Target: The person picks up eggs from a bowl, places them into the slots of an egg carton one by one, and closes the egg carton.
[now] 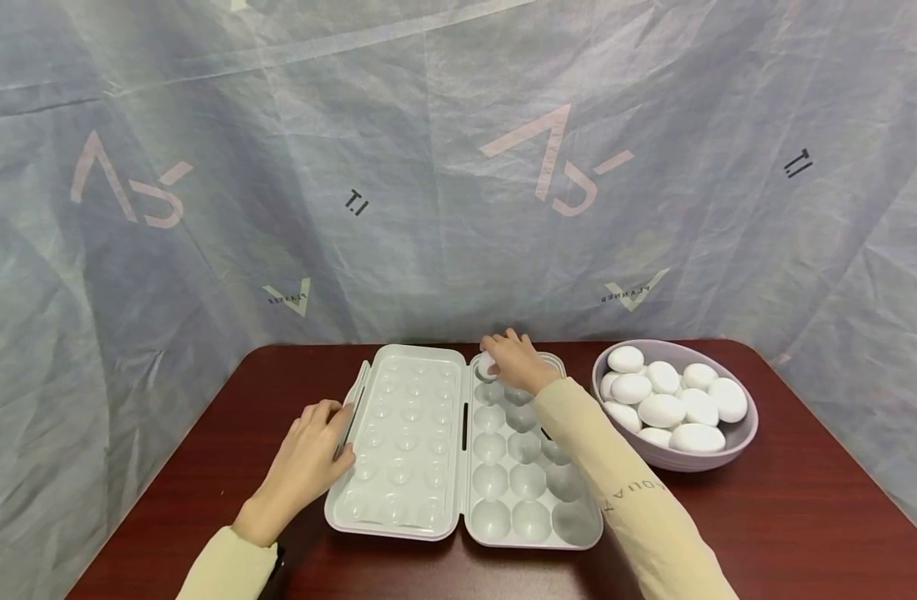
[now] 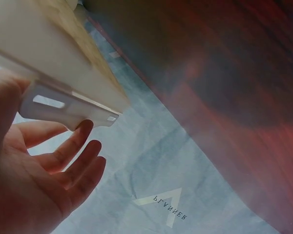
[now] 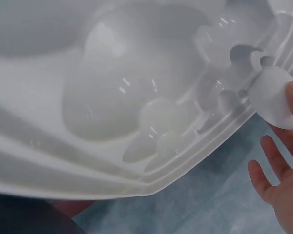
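Observation:
A white egg box lies unfolded, its lid (image 1: 406, 425) on the left and its cupped tray (image 1: 509, 467) on the right. At the tray's far left corner my right hand (image 1: 520, 363) holds a white egg (image 3: 273, 97) between thumb and fingers, right at the corner cup. The tray's other visible cups hold nothing. My left hand (image 1: 304, 450) is at the lid's left side, thumb and index finger about the slotted latch flap (image 2: 68, 105). Its other fingers bend loosely below the flap in the left wrist view.
A pale mauve bowl (image 1: 745, 442) heaped with several white eggs (image 1: 661, 410) stands right of the tray, beyond my right forearm. Everything rests on a dark red wooden table (image 1: 226, 467). A grey printed sheet (image 1: 428, 208) hangs behind the table's far edge.

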`<action>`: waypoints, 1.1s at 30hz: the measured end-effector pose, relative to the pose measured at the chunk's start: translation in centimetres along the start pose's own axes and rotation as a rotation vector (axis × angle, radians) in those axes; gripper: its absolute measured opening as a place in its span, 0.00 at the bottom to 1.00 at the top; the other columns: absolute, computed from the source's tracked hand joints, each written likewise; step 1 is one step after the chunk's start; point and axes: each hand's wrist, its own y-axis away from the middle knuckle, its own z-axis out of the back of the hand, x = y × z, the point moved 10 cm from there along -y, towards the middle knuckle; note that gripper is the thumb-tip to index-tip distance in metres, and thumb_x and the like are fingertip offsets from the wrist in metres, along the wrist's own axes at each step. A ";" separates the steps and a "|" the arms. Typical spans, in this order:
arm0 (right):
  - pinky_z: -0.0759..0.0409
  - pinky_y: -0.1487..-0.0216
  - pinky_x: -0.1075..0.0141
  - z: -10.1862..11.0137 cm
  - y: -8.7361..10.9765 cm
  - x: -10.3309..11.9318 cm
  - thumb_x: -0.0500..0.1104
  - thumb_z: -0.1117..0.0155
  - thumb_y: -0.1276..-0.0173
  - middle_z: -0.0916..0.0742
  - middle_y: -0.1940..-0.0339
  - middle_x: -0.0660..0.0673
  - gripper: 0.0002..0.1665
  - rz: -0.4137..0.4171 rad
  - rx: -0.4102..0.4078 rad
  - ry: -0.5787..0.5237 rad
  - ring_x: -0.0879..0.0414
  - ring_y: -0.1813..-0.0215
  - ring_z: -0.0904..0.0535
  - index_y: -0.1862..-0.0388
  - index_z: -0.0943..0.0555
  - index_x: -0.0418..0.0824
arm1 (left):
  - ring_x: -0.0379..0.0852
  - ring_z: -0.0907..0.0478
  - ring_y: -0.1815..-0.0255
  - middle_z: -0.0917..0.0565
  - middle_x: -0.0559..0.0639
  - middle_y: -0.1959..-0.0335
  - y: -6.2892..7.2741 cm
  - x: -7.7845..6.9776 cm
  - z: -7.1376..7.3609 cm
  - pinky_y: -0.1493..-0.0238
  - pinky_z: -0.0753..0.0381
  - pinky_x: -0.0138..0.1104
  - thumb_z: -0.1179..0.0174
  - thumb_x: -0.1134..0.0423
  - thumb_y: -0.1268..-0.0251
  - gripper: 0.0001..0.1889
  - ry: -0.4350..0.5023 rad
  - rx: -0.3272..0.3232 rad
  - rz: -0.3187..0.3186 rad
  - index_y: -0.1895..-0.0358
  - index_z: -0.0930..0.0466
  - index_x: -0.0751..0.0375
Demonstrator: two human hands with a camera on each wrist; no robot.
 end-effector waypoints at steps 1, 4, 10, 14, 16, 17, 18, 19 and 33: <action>0.34 0.46 0.49 -0.1 0.0 0.0 0.42 0.37 0.40 0.20 0.50 0.45 0.21 0.000 0.002 0.004 0.46 0.49 0.31 0.47 0.27 0.43 | 0.60 0.27 0.56 0.24 0.62 0.58 0.0 0.0 0.0 0.61 0.27 0.47 0.37 0.66 0.56 0.25 0.002 0.000 0.001 0.50 0.23 0.71; 0.33 0.47 0.49 -0.5 -0.1 -0.1 0.42 0.37 0.40 0.20 0.51 0.45 0.22 -0.004 0.009 0.010 0.47 0.50 0.31 0.46 0.27 0.43 | 0.60 0.27 0.56 0.24 0.62 0.58 0.0 0.1 0.0 0.60 0.27 0.47 0.37 0.66 0.57 0.24 0.005 -0.002 0.003 0.50 0.23 0.70; 0.34 0.47 0.51 -1.2 -0.3 -0.2 0.42 0.36 0.41 0.20 0.50 0.46 0.23 -0.016 0.019 0.001 0.47 0.50 0.31 0.46 0.28 0.43 | 0.60 0.28 0.55 0.24 0.61 0.58 0.0 0.1 0.0 0.59 0.28 0.47 0.38 0.66 0.57 0.24 0.004 -0.002 0.006 0.51 0.23 0.69; 0.36 0.41 0.48 -1.6 -0.4 -0.2 0.40 0.36 0.41 0.20 0.49 0.46 0.24 -0.033 0.036 -0.014 0.47 0.46 0.31 0.45 0.28 0.43 | 0.60 0.28 0.55 0.24 0.61 0.58 0.0 0.2 -0.1 0.60 0.28 0.48 0.38 0.65 0.57 0.24 0.003 0.012 0.015 0.51 0.22 0.69; 0.37 0.39 0.46 -1.6 -0.4 -0.2 0.39 0.37 0.42 0.20 0.49 0.45 0.24 -0.040 0.038 -0.021 0.46 0.44 0.31 0.45 0.29 0.43 | 0.61 0.27 0.55 0.25 0.61 0.58 0.0 0.2 -0.2 0.60 0.28 0.48 0.38 0.65 0.57 0.24 0.005 0.019 0.020 0.51 0.22 0.69; 0.38 0.39 0.46 -1.6 -0.4 -0.1 0.39 0.37 0.42 0.20 0.48 0.45 0.24 -0.042 0.040 -0.019 0.46 0.44 0.31 0.45 0.29 0.42 | 0.61 0.28 0.55 0.25 0.61 0.58 0.0 0.2 -0.2 0.60 0.28 0.48 0.38 0.65 0.57 0.24 0.005 0.022 0.021 0.51 0.22 0.69; 0.38 0.39 0.46 -1.6 -0.4 -0.1 0.39 0.37 0.42 0.20 0.48 0.45 0.24 -0.043 0.040 -0.019 0.45 0.44 0.31 0.45 0.29 0.42 | 0.61 0.28 0.55 0.25 0.61 0.58 0.0 0.2 -0.2 0.60 0.28 0.48 0.38 0.65 0.57 0.24 0.007 0.024 0.022 0.51 0.22 0.69; 0.37 0.39 0.46 -1.7 -0.4 -0.1 0.39 0.37 0.41 0.20 0.48 0.45 0.24 -0.044 0.041 -0.016 0.46 0.44 0.31 0.45 0.29 0.42 | 0.61 0.28 0.55 0.25 0.61 0.58 0.0 0.3 -0.3 0.60 0.28 0.48 0.38 0.65 0.57 0.24 0.010 0.025 0.023 0.51 0.22 0.69; 0.34 0.44 0.49 -2.3 -0.7 -0.2 0.42 0.36 0.42 0.20 0.49 0.44 0.23 -0.054 0.031 0.045 0.45 0.46 0.31 0.46 0.27 0.42 | 0.60 0.28 0.54 0.24 0.58 0.57 0.0 0.7 -0.3 0.62 0.28 0.47 0.39 0.64 0.50 0.19 0.032 0.016 0.047 0.52 0.21 0.66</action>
